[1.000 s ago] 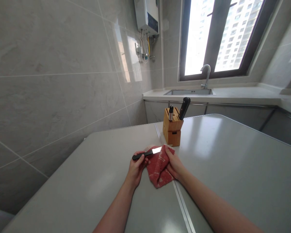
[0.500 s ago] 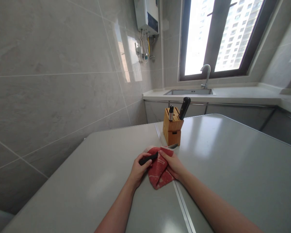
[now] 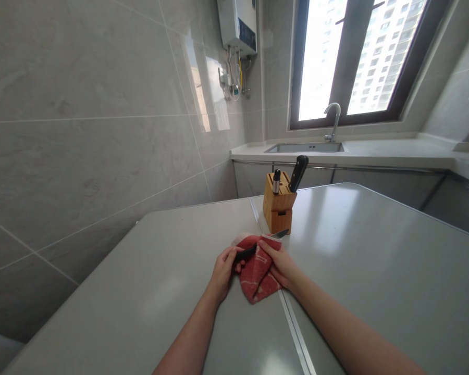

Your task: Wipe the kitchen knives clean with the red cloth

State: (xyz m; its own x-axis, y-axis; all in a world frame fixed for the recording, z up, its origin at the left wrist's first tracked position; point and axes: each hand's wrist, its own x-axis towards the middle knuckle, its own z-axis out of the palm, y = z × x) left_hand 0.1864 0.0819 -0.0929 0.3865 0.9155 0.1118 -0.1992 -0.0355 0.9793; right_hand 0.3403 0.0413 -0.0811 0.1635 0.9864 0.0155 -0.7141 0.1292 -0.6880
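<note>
While hands [image 3: 222, 273] grip cloth [image 3: 257, 276], a bamboo block [image 3: 278, 200] holds two handles [image 3: 298, 173].

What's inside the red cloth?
A kitchen knife is folded inside the red cloth. Its black handle sticks out by the left hand, and the blade tip pokes out past the right hand. The cloth covers the blade's middle, so that can't be seen.

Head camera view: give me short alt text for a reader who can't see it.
The left hand grips a black-handled kitchen knife whose blade runs through a folded red cloth, which the right hand pinches around it. Both rest on a pale grey table, just before a bamboo knife block holding two handles.
</note>
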